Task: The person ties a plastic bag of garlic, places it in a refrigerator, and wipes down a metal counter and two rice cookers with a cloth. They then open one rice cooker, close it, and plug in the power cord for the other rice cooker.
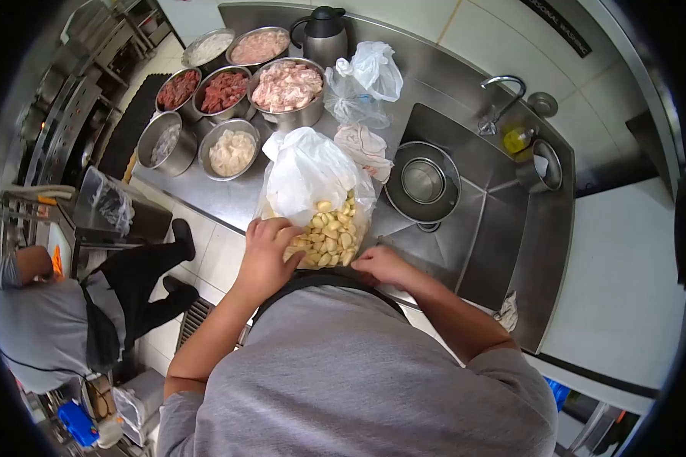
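Observation:
A clear plastic bag [270, 206] lies on the steel counter in front of me, with many peeled garlic cloves [331, 238] spread inside it. My left hand [268, 251] rests over the bag's left side, its fingers arched and the thumb apart from them, beside the cloves. At the bag's near right corner, my right hand [381, 265] has its fingertips pinched together on the plastic edge. A crumpled white plastic bag [305, 167] covers the far part of the garlic.
Steel bowls of raw meat [286, 87] stand at the back left. Beyond the bag are a thermos jug [324, 34], a plastic bag [373, 72] and a cloth [364, 148]. Right is a sink [495, 228] with nested pans [423, 181]. A co-worker [61, 320] stands left.

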Demonstrator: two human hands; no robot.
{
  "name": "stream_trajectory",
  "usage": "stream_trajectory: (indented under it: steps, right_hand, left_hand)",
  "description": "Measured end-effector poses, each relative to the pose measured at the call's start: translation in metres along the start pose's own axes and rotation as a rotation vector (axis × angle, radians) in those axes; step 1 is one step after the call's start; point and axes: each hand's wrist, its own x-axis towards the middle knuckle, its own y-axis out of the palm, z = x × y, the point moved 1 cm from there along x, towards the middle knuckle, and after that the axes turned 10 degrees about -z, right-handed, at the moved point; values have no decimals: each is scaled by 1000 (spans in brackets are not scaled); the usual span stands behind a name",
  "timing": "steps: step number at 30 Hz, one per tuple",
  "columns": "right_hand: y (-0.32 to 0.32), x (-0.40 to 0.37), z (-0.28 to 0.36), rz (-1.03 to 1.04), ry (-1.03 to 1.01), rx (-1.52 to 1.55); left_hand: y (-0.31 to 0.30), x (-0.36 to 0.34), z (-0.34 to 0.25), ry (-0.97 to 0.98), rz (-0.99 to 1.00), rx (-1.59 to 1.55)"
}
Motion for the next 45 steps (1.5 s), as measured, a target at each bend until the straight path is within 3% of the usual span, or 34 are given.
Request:
stream_trajectory:
  steps: [1,2,3,4,5,6,7,8,9,11,14,15,17,19,24,25,27,28,30,31,34,40,45]
  right_hand:
    - [6,5,-21,37,105,247]
    - [8,10,-29,44,108,234]
    - [17,13,-30,120,138,442]
    - [21,21,-32,180,156,643]
    - [24,30,-34,191,166,641]
    - [23,44,-32,274,197,646]
    - [24,51,-22,364,226,655]
    - [26,51,-17,332,349,626]
    - [25,52,-11,335,347,629]
    - [23,47,-5,299,416,649]
    - [21,25,38,220,447,891]
    - [20,20,45,227,453,886]
    - [18,11,57,287,282,1014]
    - [14,3,70,217,329,1010]
    - [-5,8,86,224,104,926]
    - [-7,10,88,222,104,925]
    - [-12,13,95,177,-156,791]
    - [-13,16,98,177,-156,787]
    - [-15,25,104,-42,-600,511]
    - [-11,32,100,-39,-601,512]
    - [-7,41,97,-407,-1162,-206]
    - [-3,70,123,-732,-1397,-680]
    - [-10,96,157,-749,-1481,-589]
  left_hand:
    - [3,-12,3,-90,-181,-154]
    - [7,-20,7,-178,-364,-304]
    - [8,-25,15,-196,-351,-297]
    - [24,-28,24,-470,26,-417]
    - [41,-37,29,-740,426,-526]
    - [70,-42,29,-855,484,-779]
    - [77,-41,23,-870,483,-774]
    - [83,-36,15,-880,342,-919]
    - [88,-27,12,-870,192,-1068]
    - [92,-16,12,-804,165,-1120]
    - [73,-8,1,-1142,168,-1626]
    - [74,-9,1,-1152,162,-1625]
    - [77,-11,0,-1219,86,-1939]
    - [67,-5,-7,-1237,62,-2006]
    - [47,16,-6,-1006,-79,-2003]
    - [48,20,-2,-1005,-78,-2005]
    - [50,23,8,-986,-54,-1880]
    - [53,22,9,-1006,-46,-1857]
    - [55,21,8,-1020,-47,-1856]
    - [55,20,8,-1033,-41,-1850]
    - [55,20,8,-1015,-59,-1846]
    - [54,19,12,-994,-59,-1717]
    - [50,20,11,-1015,-122,-1539]
